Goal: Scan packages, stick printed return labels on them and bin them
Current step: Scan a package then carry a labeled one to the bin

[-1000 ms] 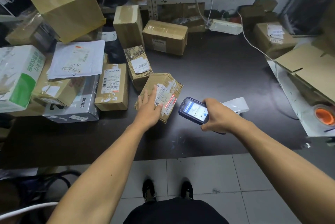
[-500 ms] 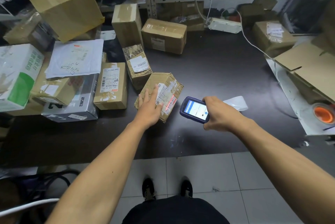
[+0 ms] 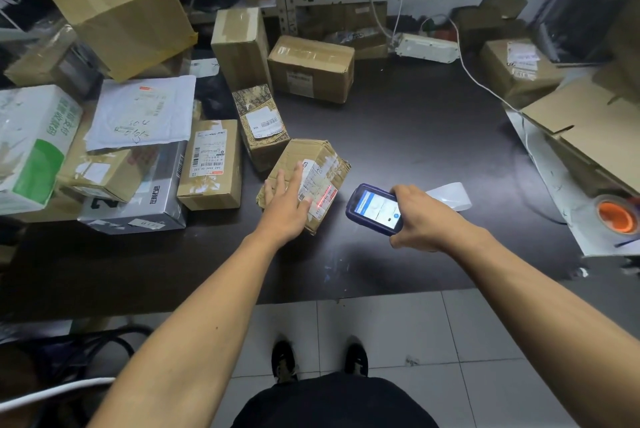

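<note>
A small taped cardboard package [image 3: 313, 161] lies tilted on the dark table [image 3: 408, 137], its white shipping label facing up. My left hand [image 3: 285, 206] rests flat on the package's near left part, fingers straight. My right hand [image 3: 424, 220] grips a blue handheld scanner [image 3: 375, 206] with a lit screen, just right of the package. A red scan line falls on the label's lower edge. A curl of white printed label [image 3: 450, 195] sticks out behind my right hand.
Several labelled boxes [image 3: 211, 164] and a white mailer [image 3: 142, 112] crowd the table's left. More cartons [image 3: 311, 67] stand at the back by a power strip [image 3: 427, 48] and its cable. Flattened cardboard [image 3: 595, 126] and an orange tape roll [image 3: 618, 216] lie at right.
The scanner and my right hand have shifted very slightly toward the package; the red scan line stays on the label. My left hand keeps resting on the package.
</note>
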